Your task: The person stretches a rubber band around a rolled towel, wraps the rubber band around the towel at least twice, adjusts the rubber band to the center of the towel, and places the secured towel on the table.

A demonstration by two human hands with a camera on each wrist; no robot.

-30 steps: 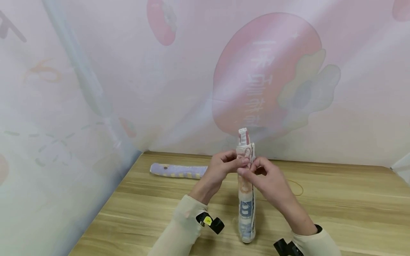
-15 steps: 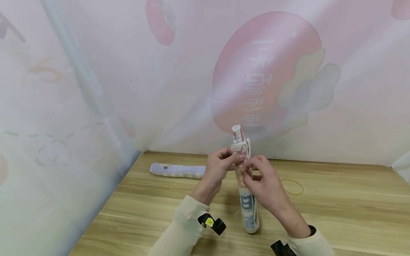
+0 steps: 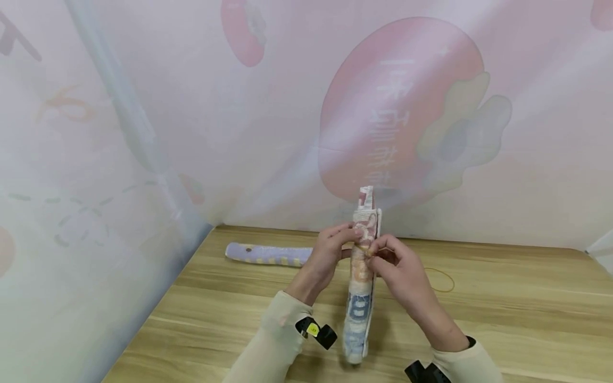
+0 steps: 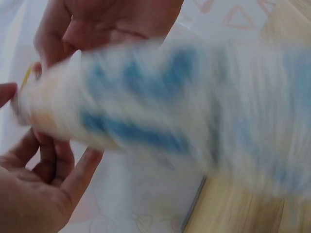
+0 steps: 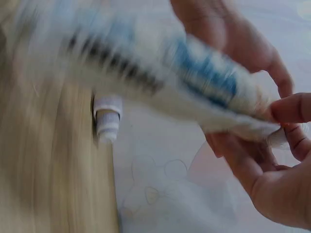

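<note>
A rolled cloth [image 3: 359, 308] with pink and blue print stands nearly upright above the wooden table [image 3: 503, 319]. My left hand [image 3: 355, 235] grips its upper part from the left. From the right, my right hand [image 3: 372, 254] pinches a thin yellow rubber band [image 3: 360, 247] against the roll. In both wrist views the rolled cloth [image 4: 170, 111] [image 5: 160, 73] is blurred. The left wrist view shows a bit of the yellow rubber band [image 4: 26, 75] by the fingertips.
A second rolled cloth [image 3: 268, 254], purple with yellow stripes, lies on the table at the back left. A loose rubber band [image 3: 440, 279] lies to the right of my hands. A printed pink curtain [image 3: 407, 117] closes off the back and left side.
The roll's lower end has swung from right to left and it tilts slightly now. Both hands have stayed at its upper part, working at the band.
</note>
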